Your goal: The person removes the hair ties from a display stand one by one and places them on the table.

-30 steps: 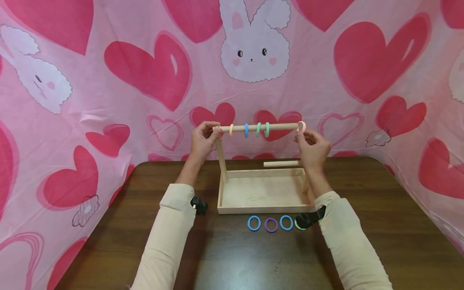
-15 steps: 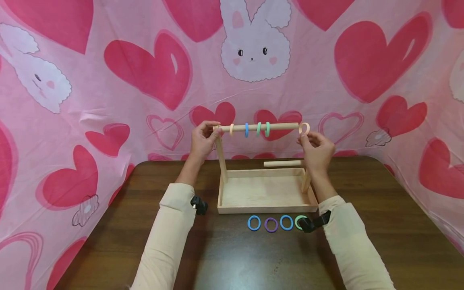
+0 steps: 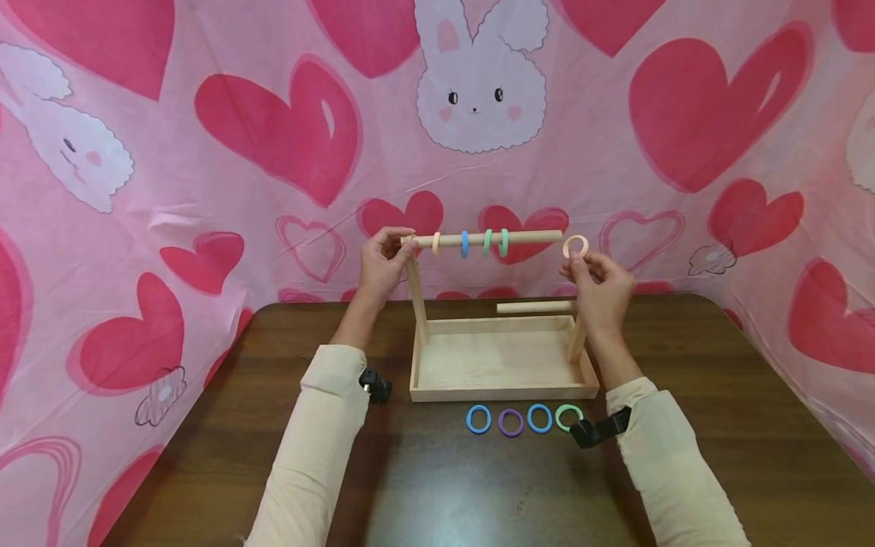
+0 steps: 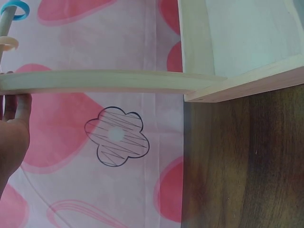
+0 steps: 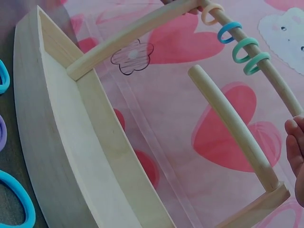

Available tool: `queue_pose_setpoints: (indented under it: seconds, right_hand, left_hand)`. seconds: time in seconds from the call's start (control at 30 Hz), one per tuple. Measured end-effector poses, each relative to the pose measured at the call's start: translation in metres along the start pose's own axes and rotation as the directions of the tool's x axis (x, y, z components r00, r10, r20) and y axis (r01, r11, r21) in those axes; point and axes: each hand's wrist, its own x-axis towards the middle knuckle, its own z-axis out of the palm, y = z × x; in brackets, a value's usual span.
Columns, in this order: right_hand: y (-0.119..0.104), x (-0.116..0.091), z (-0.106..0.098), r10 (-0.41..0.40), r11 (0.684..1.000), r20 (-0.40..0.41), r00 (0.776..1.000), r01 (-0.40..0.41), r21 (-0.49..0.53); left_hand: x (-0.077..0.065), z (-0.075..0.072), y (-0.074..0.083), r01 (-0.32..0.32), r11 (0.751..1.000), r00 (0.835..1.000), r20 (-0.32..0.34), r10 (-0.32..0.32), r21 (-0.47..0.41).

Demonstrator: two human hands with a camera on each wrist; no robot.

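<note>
My left hand pinches the top of the left post of a wooden stand, where the upper rod begins. Several rings hang on this rod: a peach ring, a blue ring and two green rings, the outer green ring being furthest right. Just past the rod's free right end, my right hand pinches another peach ring between thumb and fingers, apart from the rod. In the right wrist view only the edge of the right hand shows, and its ring is out of sight.
A shorter lower rod points left from the right post. The stand's shallow tray rests on the brown table. In front lie a blue ring, a purple ring, a second blue ring and a green ring.
My right hand has moved a little to the right with the peach ring, from the rod's tip to a small gap beyond it. The left hand stays on the post.
</note>
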Motion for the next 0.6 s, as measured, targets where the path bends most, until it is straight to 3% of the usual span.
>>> queue_pose_setpoints:
  seconds: [0.43,0.6]
  right_hand:
    - [0.001,-0.006,-0.018,0.085,0.989,0.078,0.993,-0.094,0.111]
    - [0.003,-0.007,-0.028,0.106,0.982,0.105,0.989,-0.121,0.147]
  left_hand:
    - [0.001,0.001,-0.001,0.0,1.0,1.0,-0.007,0.0,-0.003]
    - [0.0,-0.001,-0.002,-0.03,0.999,1.0,0.002,0.03,-0.011]
